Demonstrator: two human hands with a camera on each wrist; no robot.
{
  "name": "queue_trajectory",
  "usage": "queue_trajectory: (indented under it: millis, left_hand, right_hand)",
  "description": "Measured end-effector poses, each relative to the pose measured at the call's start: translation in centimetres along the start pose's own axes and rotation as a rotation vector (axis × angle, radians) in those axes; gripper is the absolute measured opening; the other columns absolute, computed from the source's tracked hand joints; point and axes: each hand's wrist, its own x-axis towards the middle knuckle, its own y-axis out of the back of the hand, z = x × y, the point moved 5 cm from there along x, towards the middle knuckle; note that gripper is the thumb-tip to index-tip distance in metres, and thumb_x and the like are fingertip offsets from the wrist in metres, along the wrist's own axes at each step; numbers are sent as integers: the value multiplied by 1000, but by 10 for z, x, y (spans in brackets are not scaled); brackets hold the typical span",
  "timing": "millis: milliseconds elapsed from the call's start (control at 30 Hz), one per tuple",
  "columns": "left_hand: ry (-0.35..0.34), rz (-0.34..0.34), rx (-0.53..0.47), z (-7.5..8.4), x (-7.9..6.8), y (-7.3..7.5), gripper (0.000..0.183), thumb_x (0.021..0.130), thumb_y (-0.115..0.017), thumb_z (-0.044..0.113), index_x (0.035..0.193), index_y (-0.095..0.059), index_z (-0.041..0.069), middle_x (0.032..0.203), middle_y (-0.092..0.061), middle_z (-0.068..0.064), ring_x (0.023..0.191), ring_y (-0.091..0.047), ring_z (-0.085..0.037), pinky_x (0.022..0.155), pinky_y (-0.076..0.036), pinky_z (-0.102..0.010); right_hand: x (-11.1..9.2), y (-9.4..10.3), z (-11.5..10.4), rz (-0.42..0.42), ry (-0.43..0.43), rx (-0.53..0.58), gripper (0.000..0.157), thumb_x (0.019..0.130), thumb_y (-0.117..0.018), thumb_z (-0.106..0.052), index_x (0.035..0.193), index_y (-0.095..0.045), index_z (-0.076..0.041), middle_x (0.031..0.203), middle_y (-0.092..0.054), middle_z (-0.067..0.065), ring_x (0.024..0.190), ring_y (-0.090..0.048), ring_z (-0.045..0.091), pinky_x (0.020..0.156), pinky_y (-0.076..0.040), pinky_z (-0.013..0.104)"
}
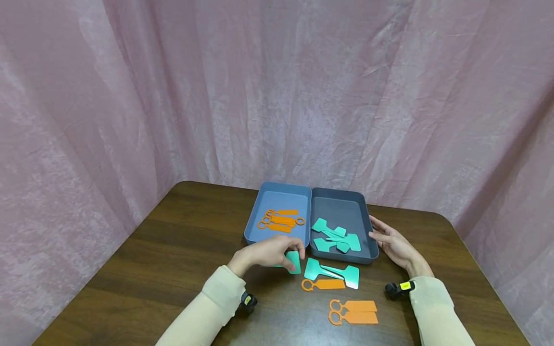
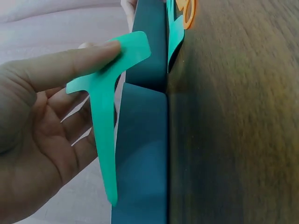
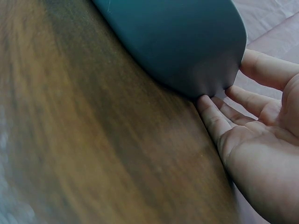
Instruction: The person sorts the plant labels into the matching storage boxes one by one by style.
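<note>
My left hand [image 1: 269,252] pinches a green T-shaped plant label [image 2: 102,88] between thumb and fingers, close in front of the blue tray [image 1: 283,198]. In the left wrist view the label's pointed stem hangs down past the palm. Several orange ring-ended tags [image 1: 282,220] lie in the blue tray. The dark grey tray [image 1: 339,203] beside it holds several green labels [image 1: 351,241]. My right hand [image 1: 397,246] rests at the dark tray's right side, with fingertips [image 3: 205,103] against its outer wall and the thumb near the rim.
On the wooden table [image 1: 173,250], two loose green labels [image 1: 351,276] lie before the dark tray, with an orange tag [image 1: 330,284] just below. Two more orange tags [image 1: 361,317] lie overlapping nearer the front. A pink curtain [image 1: 277,96] hangs behind the table.
</note>
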Motion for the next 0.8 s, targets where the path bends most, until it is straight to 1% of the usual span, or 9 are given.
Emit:
queue_trajectory:
  millis: [100, 233, 367, 467, 567, 633, 667, 733, 800]
  left_hand:
    - [-18, 52, -12, 1, 1, 4, 23, 90, -81, 4, 108, -69, 6, 87, -69, 11, 77, -55, -8, 72, -47, -23]
    - [-53, 111, 5, 2, 2, 9, 16, 94, -78, 7, 109, -72, 6, 89, -70, 12, 80, -56, -7, 73, -48, -23]
    - [-91, 136, 17, 4, 2, 13, 12, 98, -74, 10, 110, -74, 7, 96, -71, 11, 83, -58, -9, 74, -49, -24]
    - [-118, 151, 8, 6, 1, 15, 10, 99, -73, 11, 108, -74, 9, 99, -71, 8, 81, -59, -10, 74, -50, -24]
    - [-114, 167, -18, 7, -2, 19, 8, 99, -72, 11, 107, -74, 10, 100, -71, 7, 81, -58, -11, 73, -49, -25]
    - [-104, 177, -35, 5, -4, 22, 9, 100, -71, 11, 109, -74, 9, 99, -71, 6, 80, -58, -14, 73, -48, -25]
    - [-101, 183, -47, 5, -6, 24, 10, 101, -70, 11, 109, -74, 8, 99, -71, 4, 80, -58, -18, 72, -47, -25]
    - [-97, 190, -64, 4, -7, 27, 10, 101, -69, 10, 110, -74, 8, 99, -71, 1, 77, -56, -19, 71, -46, -26]
    - [-96, 195, -72, 3, -7, 29, 10, 101, -68, 9, 109, -74, 11, 98, -71, 0, 74, -54, -17, 70, -45, -25]
  right_hand:
    - [0, 0, 0, 1, 3, -10, 76, 110, -50, -7, 166, 0, -4, 171, 5, 25, 133, -47, -1, 102, -44, 14]
    - [0, 1, 0, 1, 1, -4, 76, 110, -50, -7, 166, 1, -4, 171, 5, 26, 132, -48, -1, 102, -44, 14]
    - [-1, 0, 0, 3, 4, 2, 77, 109, -51, -8, 166, 0, -4, 171, 4, 26, 131, -49, -1, 102, -44, 14]
    - [-1, 1, 0, 0, 16, 0, 77, 109, -51, -8, 166, 1, -3, 170, 4, 28, 131, -49, -1, 102, -44, 14]
    - [-1, 0, 0, -8, 23, 1, 77, 109, -51, -7, 166, 1, -2, 170, 3, 28, 132, -48, -1, 102, -44, 15]
    - [0, 0, 1, -11, 24, -1, 77, 109, -50, -7, 166, 1, -2, 170, 2, 28, 132, -48, 0, 103, -44, 15]
    - [1, 0, 2, -10, 21, -3, 76, 109, -50, -7, 166, 0, -3, 170, 1, 28, 133, -48, 0, 103, -44, 16]
    - [1, 1, 3, -7, 19, -7, 76, 109, -50, -6, 166, 0, -3, 170, 1, 27, 133, -48, 1, 103, -44, 16]
    - [1, 1, 3, 0, 17, -13, 75, 109, -50, -7, 166, 0, -3, 170, 0, 27, 133, -48, 1, 103, -44, 16]
